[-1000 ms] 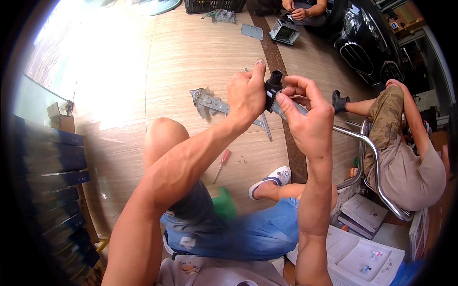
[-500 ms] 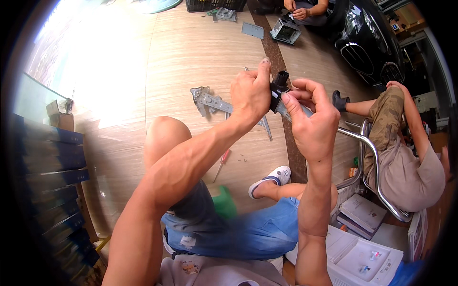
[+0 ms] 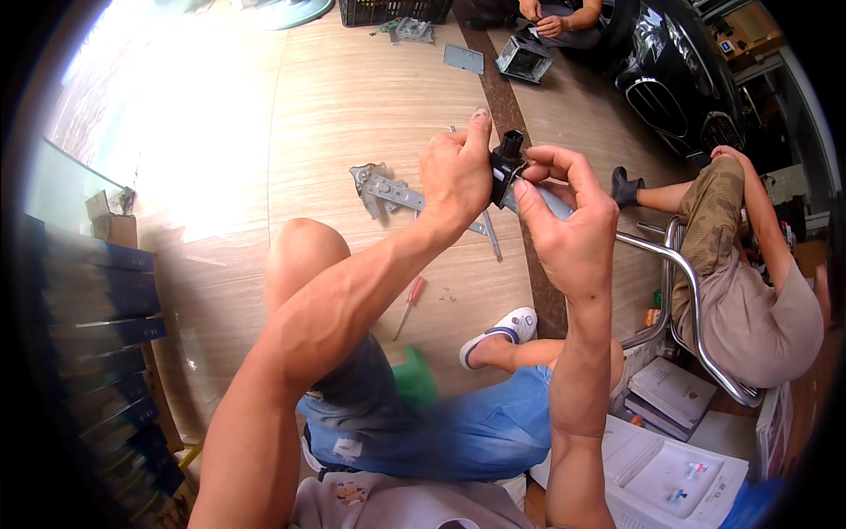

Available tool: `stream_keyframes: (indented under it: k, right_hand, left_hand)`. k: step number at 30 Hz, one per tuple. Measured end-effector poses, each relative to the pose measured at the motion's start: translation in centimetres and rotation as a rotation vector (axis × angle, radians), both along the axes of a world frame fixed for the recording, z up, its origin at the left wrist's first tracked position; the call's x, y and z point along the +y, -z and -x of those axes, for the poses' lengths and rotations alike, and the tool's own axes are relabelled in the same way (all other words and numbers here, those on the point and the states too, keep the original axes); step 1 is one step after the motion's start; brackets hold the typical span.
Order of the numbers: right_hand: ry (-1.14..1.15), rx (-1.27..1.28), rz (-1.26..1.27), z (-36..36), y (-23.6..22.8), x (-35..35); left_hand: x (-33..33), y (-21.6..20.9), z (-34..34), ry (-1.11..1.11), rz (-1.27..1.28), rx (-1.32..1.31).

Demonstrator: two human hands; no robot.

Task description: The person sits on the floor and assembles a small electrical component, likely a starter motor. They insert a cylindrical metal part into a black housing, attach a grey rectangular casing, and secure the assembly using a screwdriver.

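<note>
In front of me I hold a small electric motor with a black plastic housing (image 3: 505, 169) and a silver metal can (image 3: 555, 204). My left hand (image 3: 454, 176) is wrapped around the housing from the left, its thumb pointing up and away. On the other side, my right hand (image 3: 573, 234) has thumb and fingers bent in a pinch at the joint between housing and can; what lies between those fingertips is too small to make out. A grey metal window regulator (image 3: 394, 192) with linked arms lies on the floor beyond my left forearm. Nearer lies a screwdriver (image 3: 414, 289) with a red handle.
Small screws (image 3: 449, 296) are scattered by the screwdriver. At far right a person sits on a tubular metal chair (image 3: 696, 273). Another person's hands are above a metal box (image 3: 524, 60), near a black car (image 3: 670, 79). Blue boxes (image 3: 97, 291) stack at left; a white case (image 3: 679, 472) sits lower right.
Both hands and the motor have shifted slightly left, and the motor has turned a little. More of its silver can shows beside my right fingers. The grips look the same.
</note>
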State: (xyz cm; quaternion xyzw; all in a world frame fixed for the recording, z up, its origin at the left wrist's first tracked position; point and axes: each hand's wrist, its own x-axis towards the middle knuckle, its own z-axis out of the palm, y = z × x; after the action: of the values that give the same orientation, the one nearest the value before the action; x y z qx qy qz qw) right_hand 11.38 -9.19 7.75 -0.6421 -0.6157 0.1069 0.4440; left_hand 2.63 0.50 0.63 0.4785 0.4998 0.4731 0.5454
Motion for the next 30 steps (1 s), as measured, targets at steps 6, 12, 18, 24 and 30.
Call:
stream_keyframes:
  k: [6, 12, 18, 24, 30]
  right_hand:
    - [0.01, 0.081, 0.028, 0.3, -0.3, -0.3]
    - [-0.015, 0.059, 0.04, 0.0, -0.1, -0.1]
    - [0.022, -0.062, 0.047, 0.1, 0.1, -0.2]
    - [0.059, -0.156, 0.047, 0.2, 0.4, -0.3]
    - [0.078, -0.301, -0.026, 0.6, 0.6, -0.3]
  left_hand:
    - [-0.2, 0.0, 0.1, 0.024, -0.011, 0.046]
    - [-0.2, 0.0, -0.1, 0.011, 0.021, -0.015]
    - [-0.2, 0.0, -0.2, 0.018, -0.007, 0.042]
    - [-0.2, 0.0, -0.2, 0.025, -0.008, 0.067]
    - [-0.2, -0.2, -0.1, 0.034, 0.009, 0.073]
